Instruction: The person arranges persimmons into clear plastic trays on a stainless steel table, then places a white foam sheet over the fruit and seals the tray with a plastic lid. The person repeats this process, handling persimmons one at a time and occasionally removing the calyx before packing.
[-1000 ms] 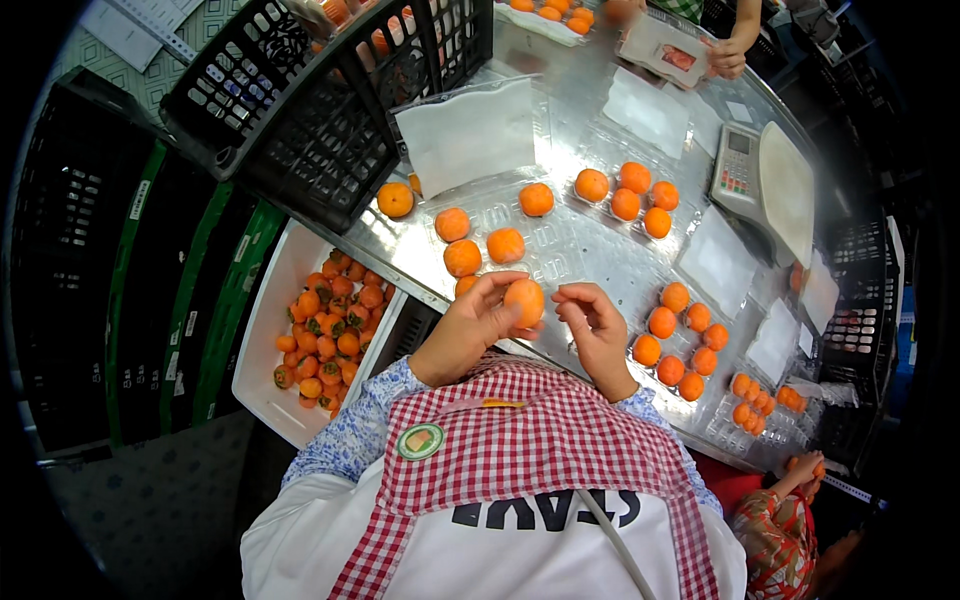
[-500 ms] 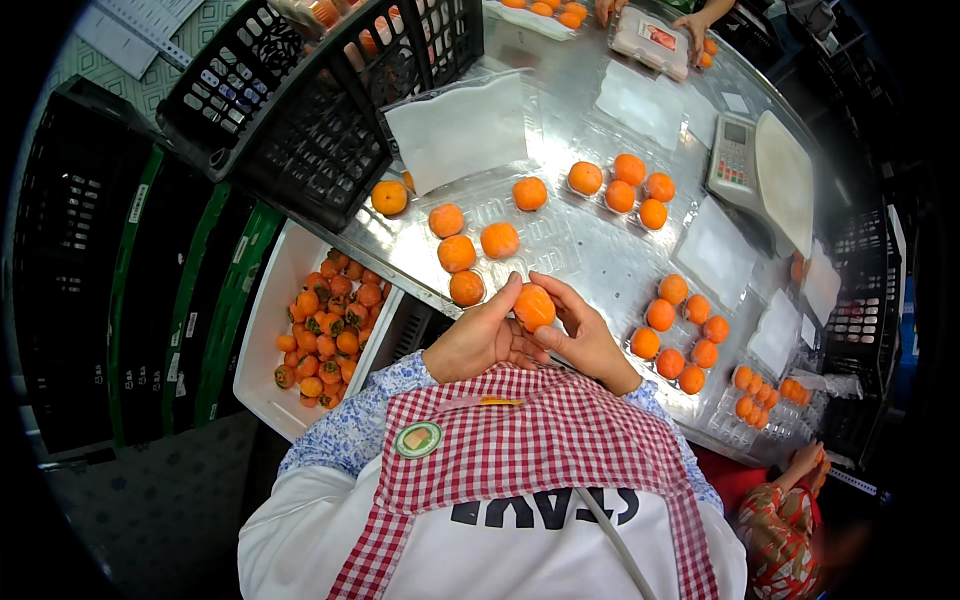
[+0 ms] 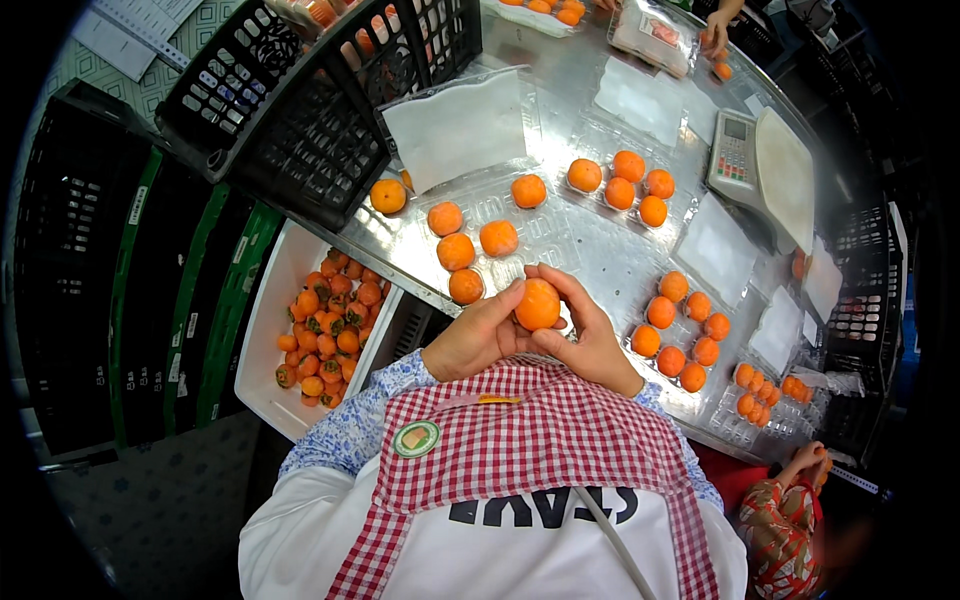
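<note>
Between my two hands, close in front of my apron, is an orange persimmon (image 3: 538, 304). My left hand (image 3: 478, 330) presses it with the thumb from the left side. Fingers of my right hand (image 3: 582, 335) curl round its right side. Just beyond lies a clear plastic tray (image 3: 545, 225) with several persimmons (image 3: 499, 238) in its cups, mostly on the left. A single persimmon (image 3: 388, 196) rests on the metal table by the black crate. To my left, a white tub (image 3: 262, 375) holds many persimmons with their green leaf caps on.
Other clear trays of persimmons (image 3: 620, 192) stand on the metal table (image 3: 600, 262). A scale (image 3: 770, 170) is at the right, a black crate (image 3: 310, 150) at the far left. Stacked crates (image 3: 150, 300) stand left of the tub. Other people's hands (image 3: 718, 30) work at the far and right edges.
The persimmon has been turned in my hands and sits slightly higher and further right. At the far edge, another person's hand has shifted right, off the packed box.
</note>
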Available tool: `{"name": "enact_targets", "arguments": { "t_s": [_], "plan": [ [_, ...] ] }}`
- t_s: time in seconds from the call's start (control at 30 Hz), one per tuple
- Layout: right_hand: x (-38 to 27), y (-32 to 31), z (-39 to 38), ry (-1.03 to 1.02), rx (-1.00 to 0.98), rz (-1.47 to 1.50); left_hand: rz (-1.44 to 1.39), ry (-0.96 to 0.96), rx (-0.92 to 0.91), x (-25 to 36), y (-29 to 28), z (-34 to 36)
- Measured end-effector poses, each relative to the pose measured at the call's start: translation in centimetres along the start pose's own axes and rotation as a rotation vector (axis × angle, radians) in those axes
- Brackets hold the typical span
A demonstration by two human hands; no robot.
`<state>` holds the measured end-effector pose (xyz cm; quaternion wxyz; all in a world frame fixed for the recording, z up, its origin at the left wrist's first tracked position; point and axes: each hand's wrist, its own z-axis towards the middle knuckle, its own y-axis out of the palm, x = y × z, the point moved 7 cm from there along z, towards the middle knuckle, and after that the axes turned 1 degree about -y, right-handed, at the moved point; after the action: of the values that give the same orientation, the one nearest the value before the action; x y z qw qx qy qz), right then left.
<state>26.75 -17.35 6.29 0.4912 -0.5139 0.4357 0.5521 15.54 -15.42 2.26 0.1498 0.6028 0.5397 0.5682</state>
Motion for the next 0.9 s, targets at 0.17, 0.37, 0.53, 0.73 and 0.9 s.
{"name": "enact_targets", "arguments": {
  "t_s": [0.17,0.37,0.53,0.73,0.9],
  "plan": [
    [1.1,-0.5,-0.3,0.098,0.022,-0.050,-0.105,-0.013,-0.032,-0.1,0.7,0.0],
    [1.2,-0.6,-0.2,0.041,0.158,-0.265,0.028,0.137,0.043,-0.4,-1.2,0.6],
    [1.2,-0.6,0.0,0.052,0.135,-0.246,-0.074,0.126,0.073,0.0,-0.9,0.5],
    [2.0,-1.2,-0.4,0.118,0.210,-0.088,-0.148,0.071,0.082,-0.2,-0.9,0.6],
    [2.5,-1.7,-0.8,0.204,0.291,-0.075,-0.205,0.010,-0.002,-0.9,-1.1,0.4]
  ]
}}
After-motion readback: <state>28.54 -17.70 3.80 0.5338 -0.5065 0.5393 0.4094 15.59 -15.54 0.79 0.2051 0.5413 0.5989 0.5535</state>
